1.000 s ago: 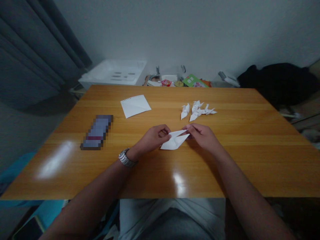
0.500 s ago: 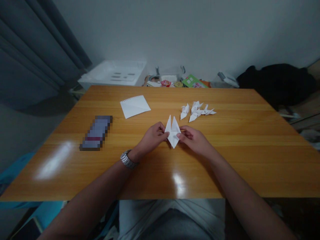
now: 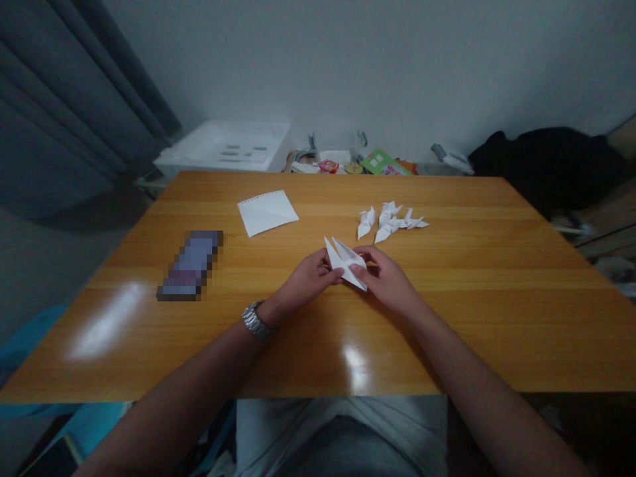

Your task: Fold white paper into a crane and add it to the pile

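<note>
A piece of white folded paper [image 3: 342, 260] with two pointed flaps is held between my hands, just over the table. Its split points lean toward the far left, and its single point faces the near right. My left hand [image 3: 318, 271] pinches its left edge, thumb on top. On the right side, my right hand [image 3: 385, 273] grips it with the thumb pressed on the front face and the fingers behind. Several small folded paper cranes [image 3: 390, 222] lie in a group beyond my right hand. A silver watch sits on my left wrist.
A white sheet [image 3: 268, 212] with a perforated edge lies on the wooden table [image 3: 308, 344], left of the cranes. Further left is a blurred-out phone [image 3: 191, 265]. Behind the table are a white foam box [image 3: 199, 146], a green booklet [image 3: 385, 163] and a black cloth [image 3: 546, 169].
The folded paper has turned counter-clockwise, its two points swinging from straight away to the far left. My right thumb has moved over its face, and both hands stay on it.
</note>
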The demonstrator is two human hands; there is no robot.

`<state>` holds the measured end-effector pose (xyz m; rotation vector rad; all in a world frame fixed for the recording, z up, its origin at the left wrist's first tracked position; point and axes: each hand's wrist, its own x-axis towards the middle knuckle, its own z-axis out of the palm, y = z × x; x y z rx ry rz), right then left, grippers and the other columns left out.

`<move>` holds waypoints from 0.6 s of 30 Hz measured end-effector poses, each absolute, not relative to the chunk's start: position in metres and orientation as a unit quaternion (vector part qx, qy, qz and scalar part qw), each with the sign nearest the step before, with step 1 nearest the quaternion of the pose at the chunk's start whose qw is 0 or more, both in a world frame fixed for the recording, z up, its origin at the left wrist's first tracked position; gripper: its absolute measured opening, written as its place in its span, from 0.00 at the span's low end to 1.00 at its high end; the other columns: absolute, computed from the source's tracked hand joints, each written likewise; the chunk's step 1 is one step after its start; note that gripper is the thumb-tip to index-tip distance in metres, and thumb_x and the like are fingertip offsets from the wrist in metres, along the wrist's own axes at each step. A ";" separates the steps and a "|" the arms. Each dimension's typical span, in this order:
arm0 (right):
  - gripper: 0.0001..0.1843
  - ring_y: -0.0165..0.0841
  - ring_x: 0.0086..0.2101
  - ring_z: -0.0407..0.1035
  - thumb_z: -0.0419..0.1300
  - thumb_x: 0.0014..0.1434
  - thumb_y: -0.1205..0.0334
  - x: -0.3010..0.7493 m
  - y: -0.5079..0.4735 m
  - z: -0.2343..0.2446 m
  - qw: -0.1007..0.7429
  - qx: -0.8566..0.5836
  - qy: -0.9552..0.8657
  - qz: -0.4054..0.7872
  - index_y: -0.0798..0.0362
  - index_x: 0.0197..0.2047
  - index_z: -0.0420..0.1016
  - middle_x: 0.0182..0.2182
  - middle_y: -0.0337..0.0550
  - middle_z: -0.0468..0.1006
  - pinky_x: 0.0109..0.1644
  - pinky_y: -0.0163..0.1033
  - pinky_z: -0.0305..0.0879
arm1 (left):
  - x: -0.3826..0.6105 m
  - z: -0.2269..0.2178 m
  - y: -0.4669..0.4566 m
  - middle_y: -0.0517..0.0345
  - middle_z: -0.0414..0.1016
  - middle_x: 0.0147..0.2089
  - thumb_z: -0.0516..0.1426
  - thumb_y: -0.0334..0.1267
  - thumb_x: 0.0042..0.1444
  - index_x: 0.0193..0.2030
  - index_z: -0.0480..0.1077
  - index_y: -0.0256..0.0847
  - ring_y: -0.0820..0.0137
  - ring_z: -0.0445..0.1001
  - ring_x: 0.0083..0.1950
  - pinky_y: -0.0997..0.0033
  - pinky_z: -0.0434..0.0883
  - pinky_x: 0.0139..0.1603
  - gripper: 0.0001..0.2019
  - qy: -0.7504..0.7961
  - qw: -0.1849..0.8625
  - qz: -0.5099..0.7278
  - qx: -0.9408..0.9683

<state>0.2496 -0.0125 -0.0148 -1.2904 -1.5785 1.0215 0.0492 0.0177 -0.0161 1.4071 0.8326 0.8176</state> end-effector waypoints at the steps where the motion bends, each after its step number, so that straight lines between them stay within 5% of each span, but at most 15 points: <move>1: 0.16 0.38 0.41 0.76 0.62 0.64 0.54 0.249 -0.012 -0.016 0.420 -0.518 -0.629 0.399 0.50 0.53 0.74 0.45 0.47 0.80 0.45 0.44 0.73 | 0.050 -0.017 0.017 0.49 0.78 0.46 0.64 0.40 0.57 0.48 0.68 0.35 0.66 0.80 0.43 0.65 0.78 0.46 0.16 0.355 0.616 0.353 0.609; 4: 0.16 0.38 0.41 0.75 0.62 0.63 0.55 0.250 -0.011 -0.017 0.430 -0.520 -0.630 0.384 0.49 0.53 0.75 0.44 0.46 0.80 0.45 0.44 0.73 | 0.050 -0.017 0.016 0.45 0.78 0.50 0.64 0.42 0.58 0.53 0.68 0.34 0.63 0.80 0.47 0.64 0.78 0.47 0.20 0.348 0.625 0.343 0.609; 18: 0.11 0.39 0.45 0.76 0.58 0.64 0.60 0.253 -0.009 -0.013 0.398 -0.530 -0.684 0.304 0.49 0.46 0.81 0.44 0.44 0.83 0.50 0.44 0.69 | 0.045 -0.007 0.014 0.55 0.80 0.39 0.63 0.45 0.61 0.43 0.73 0.39 0.69 0.80 0.40 0.72 0.76 0.41 0.12 0.421 0.445 0.362 0.703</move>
